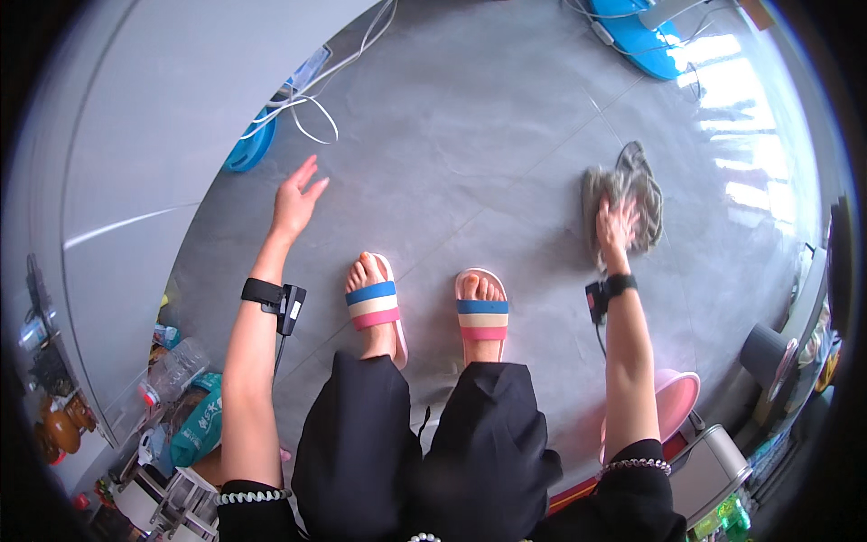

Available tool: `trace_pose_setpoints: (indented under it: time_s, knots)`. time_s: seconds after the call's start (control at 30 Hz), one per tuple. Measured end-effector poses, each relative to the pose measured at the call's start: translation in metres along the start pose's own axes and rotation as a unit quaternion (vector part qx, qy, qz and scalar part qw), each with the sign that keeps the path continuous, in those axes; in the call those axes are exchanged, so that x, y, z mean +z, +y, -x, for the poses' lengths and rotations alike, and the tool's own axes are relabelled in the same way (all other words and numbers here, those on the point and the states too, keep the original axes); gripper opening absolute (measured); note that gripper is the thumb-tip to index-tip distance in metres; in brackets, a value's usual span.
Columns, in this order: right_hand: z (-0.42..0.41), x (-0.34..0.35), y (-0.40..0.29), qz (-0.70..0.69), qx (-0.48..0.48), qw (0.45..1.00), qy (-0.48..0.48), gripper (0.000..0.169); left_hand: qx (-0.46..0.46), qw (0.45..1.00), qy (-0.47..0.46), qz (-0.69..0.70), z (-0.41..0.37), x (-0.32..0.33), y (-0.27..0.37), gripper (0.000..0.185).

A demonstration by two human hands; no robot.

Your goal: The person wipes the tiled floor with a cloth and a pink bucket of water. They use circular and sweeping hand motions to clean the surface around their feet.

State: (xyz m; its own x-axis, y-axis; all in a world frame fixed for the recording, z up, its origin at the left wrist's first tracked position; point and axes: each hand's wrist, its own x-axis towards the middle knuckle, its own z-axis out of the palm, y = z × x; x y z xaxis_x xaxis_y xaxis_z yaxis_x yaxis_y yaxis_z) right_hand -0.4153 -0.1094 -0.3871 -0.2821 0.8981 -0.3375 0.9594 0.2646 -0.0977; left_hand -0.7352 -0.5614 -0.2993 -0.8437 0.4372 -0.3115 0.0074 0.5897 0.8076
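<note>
A crumpled grey-green cloth (643, 203) lies on the grey tiled floor (474, 156). My right hand (616, 220) rests palm down on it, fingers spread and a little blurred; part of the cloth is hidden beneath the hand. On the other side, my left hand (298, 200) is held out over the floor with its fingers apart and nothing in it. It is nearest to a white cable loop (328, 129) and the rim of a blue plastic object (254, 146). Between my arms are my feet in striped slide sandals (372, 305).
A large white panel (135, 122) stands close on the left. Below it are a clear plastic bottle (177, 366) and a teal bag (200, 423). A pink basin (679, 400) sits by my right arm, near a grey bin (765, 352). At the top right is a blue base (640, 40) with cables.
</note>
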Motion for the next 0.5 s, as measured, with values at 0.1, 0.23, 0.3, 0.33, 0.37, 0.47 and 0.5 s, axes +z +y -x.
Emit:
trace_pose_setpoints:
  time_s: [0.1,0.23,0.3,0.33,0.37,0.47,0.5]
  knots:
    - [-0.025,0.0,-0.083,0.003,-0.07,0.997,0.007,0.07,-0.079,0.981,0.032,0.172,-0.011,-0.007,0.01,0.054]
    - [-0.037,0.006,-0.191,-0.011,-0.155,0.987,0.046,0.069,-0.102,0.945,0.057,0.307,-0.03,-0.01,0.011,0.056]
    - [-0.038,0.015,-0.237,-0.029,-0.197,0.977,0.074,0.069,-0.105,0.936,0.054,0.332,-0.037,-0.008,0.014,0.056]
    - [-0.033,0.021,-0.261,-0.037,-0.219,0.97,0.096,0.068,-0.094,0.936,0.052,0.334,-0.041,-0.008,0.016,0.056]
    - [-0.026,0.026,-0.28,-0.041,-0.24,0.963,0.118,0.067,-0.083,0.936,0.047,0.339,-0.046,-0.005,0.019,0.057]
    - [0.02,0.047,-0.333,-0.041,-0.343,0.929,0.134,0.062,-0.046,0.93,0.047,0.361,-0.062,-0.005,0.025,0.058]
    - [0.044,0.052,-0.345,-0.027,-0.396,0.909,0.128,0.06,-0.031,0.927,0.051,0.372,-0.069,-0.006,0.027,0.058]
